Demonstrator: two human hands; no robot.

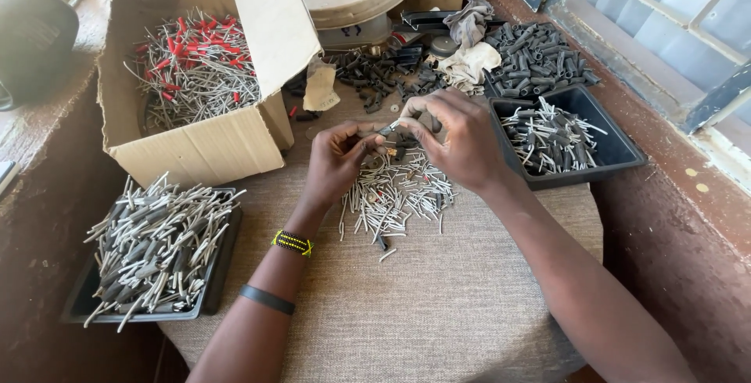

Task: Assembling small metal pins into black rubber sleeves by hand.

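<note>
So right in the middle of the frame both hands are pinched onto one small grey sleeve piece with a thin metal tip (389,128), held just above the loose pile of short grey tube pieces (395,191) spread on the worktop. The left hand (336,160) has its fingers curled in, thumb and fingertips closed on the near end, and the right hand (454,136) is closed on the other end from the right. The worktop is covered in coarse beige woven cloth (438,305). Just right of the hands sits a black plastic tray with grey and dark sleeved bits (618,148). Lower left there's another black tray heaped with grey sleeved wires (156,250), and above it an open cardboard box of grey and red pieces (195,148). Along the top, loose dark tube pieces (540,58) and a crumpled rag (469,62).
</note>
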